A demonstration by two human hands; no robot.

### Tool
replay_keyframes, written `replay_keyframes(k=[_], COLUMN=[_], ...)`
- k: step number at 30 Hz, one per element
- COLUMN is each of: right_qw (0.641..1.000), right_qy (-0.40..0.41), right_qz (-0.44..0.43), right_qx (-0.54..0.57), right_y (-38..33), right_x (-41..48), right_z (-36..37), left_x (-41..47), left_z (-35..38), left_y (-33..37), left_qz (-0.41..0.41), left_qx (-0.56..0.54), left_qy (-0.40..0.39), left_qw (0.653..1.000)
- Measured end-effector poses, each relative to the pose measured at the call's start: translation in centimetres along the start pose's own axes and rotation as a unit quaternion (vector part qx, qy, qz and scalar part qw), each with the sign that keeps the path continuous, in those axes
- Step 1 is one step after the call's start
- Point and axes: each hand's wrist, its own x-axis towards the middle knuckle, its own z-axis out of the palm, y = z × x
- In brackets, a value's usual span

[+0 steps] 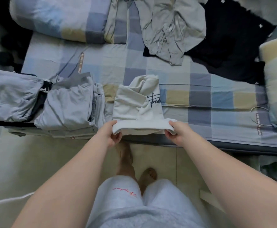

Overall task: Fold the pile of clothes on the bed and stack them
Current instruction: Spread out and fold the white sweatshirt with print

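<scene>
1. Done so far: a stack of folded clothes (65,109) sits at the near left edge of the bed (200,76). It is mostly pale grey pieces, with darker layers showing underneath. Another grey folded piece (11,96) lies against its left side. How many garments the stack holds cannot be counted from here.

2. In hand now: a white garment (134,102) with dark script lettering lies on the bed at the near edge, just right of the stack. Its far part is already gathered inward and doubled over, so it looks partly folded, though loosely.

3. The left hand (113,134) pinches the near left corner of the white garment's hem, thumb on top and fingers curled beneath. The right hand (175,132) pinches the near right corner in the same way. The hem is stretched between them, lifted slightly off the bed edge.

4. Judgement: this piece probably needs its near hem carried over to the far side, then a move onto the stack beside it.

5. Left to do: a crumpled grey garment (170,30) lies unfolded at the far side of the bed, partly on top of a spread black garment (230,38) to the far right. Both are well apart from the stack.

6. Overall the task looks past its midpoint: several pieces are stacked, one is being folded, and at least two wait.
</scene>
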Motion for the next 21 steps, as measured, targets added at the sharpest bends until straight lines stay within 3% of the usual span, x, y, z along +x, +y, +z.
replay_keyframes(k=[4, 11, 15, 18, 21], right_qw=[1.0, 0.998, 0.998, 0.992, 0.954], right_qy=[0.009, 0.044, 0.052, 0.042, 0.102], right_qz=[-0.009, -0.027, -0.027, -0.046, -0.119], right_qx=[0.012, 0.047, 0.012, -0.106, -0.254], right_y=[-5.5, -14.2, -17.5, -17.0, -14.4], right_x=[3.0, 12.4, 19.5, 24.3, 29.7], right_z=[5.4, 15.0, 19.0, 19.8, 18.6], left_x=[2.6, 11.3, 18.4, 23.7, 29.3], left_z=[2.7, 8.6, 11.9, 13.0, 11.7], left_y=[7.1, 19.2, 23.4, 23.2, 20.2], left_qz=[-0.008, -0.001, 0.028, 0.09, 0.242], left_qx=[-0.047, -0.014, 0.008, 0.14, 0.346], left_qy=[-0.021, -0.021, -0.039, -0.034, 0.057], left_qw=[0.999, 1.0, 0.999, 0.986, 0.905])
